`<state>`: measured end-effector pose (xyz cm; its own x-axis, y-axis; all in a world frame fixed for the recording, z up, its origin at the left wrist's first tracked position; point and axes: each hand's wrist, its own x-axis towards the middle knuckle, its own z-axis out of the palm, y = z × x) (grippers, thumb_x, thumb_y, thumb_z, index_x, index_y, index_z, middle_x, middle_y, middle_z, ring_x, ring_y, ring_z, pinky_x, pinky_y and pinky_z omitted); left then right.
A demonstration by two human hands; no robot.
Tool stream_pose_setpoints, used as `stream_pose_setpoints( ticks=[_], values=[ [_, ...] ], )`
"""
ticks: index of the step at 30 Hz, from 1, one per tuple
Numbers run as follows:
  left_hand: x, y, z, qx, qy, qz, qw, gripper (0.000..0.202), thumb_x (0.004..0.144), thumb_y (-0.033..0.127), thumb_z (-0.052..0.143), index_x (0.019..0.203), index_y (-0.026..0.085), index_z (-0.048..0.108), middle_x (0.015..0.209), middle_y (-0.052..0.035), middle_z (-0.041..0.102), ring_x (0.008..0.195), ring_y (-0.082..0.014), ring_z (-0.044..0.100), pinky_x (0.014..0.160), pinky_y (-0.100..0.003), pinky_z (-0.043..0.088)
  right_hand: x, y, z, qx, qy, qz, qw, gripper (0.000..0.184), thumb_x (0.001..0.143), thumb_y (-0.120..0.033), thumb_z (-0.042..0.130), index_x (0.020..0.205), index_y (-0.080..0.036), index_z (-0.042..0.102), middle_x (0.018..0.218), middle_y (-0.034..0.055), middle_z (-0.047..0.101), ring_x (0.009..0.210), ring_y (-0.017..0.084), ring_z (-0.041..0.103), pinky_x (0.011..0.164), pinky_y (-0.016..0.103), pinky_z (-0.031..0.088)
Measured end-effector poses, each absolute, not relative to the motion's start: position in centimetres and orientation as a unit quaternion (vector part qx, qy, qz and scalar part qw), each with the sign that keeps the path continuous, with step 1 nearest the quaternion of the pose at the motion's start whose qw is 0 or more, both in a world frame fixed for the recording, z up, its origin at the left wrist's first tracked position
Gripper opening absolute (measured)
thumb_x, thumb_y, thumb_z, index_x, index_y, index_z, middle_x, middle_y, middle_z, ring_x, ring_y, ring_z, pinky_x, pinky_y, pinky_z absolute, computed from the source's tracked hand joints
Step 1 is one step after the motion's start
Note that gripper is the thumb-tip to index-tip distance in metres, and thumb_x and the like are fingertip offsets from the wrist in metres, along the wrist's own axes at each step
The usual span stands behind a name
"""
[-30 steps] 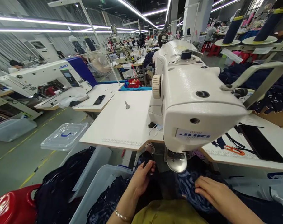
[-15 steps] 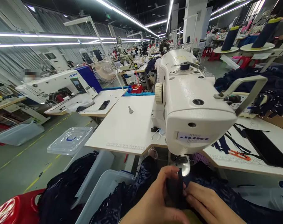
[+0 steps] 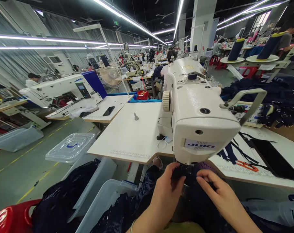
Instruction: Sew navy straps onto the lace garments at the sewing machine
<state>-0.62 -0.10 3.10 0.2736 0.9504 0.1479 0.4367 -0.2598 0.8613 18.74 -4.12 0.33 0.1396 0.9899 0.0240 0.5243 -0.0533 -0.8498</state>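
Note:
Dark navy fabric [image 3: 194,191] hangs under the head of the white sewing machine [image 3: 205,129], by the needle area. On its left side my left hand [image 3: 167,191] pinches the cloth between thumb and fingers. My right hand [image 3: 217,191] grips the same cloth on the right, fingertips pressed together. Both hands are just below the machine head, at the front of the small sewing bed, which the fabric mostly covers. The needle and presser foot cannot be made out.
Right of the machine lie orange-handled thread snips [image 3: 247,166], dark straps [image 3: 228,153] and a black phone or tablet [image 3: 275,158]. A small grey metal piece [image 3: 136,116] rests on the white table [image 3: 127,136]. Plastic bins [image 3: 108,197] with dark garments and a red stool [image 3: 13,215] stand lower left.
Both hands have moved up and forward, bringing the fabric beneath the machine head. The metal sewing bed, visible before, is now mostly covered. The view has shifted slightly.

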Motion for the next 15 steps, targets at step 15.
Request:
stream_pose_setpoints(
  ticks=[15],
  values=[
    [-1.5, -0.1, 0.6, 0.912, 0.309, 0.253, -0.091, 0.028, 0.1, 0.031, 0.047, 0.122, 0.017, 0.058, 0.14, -0.0077, 0.052, 0.135, -0.0201, 0.041, 0.114, -0.038, 0.02, 20.0, -2.0, -0.5, -0.612, -0.635, 0.257, 0.395, 0.026, 0.094, -0.044, 0.047, 0.111, -0.026, 0.057, 0.112, 0.0077, 0.061, 0.107, 0.024, 0.057, 0.09, 0.037, 0.049]
  ],
)
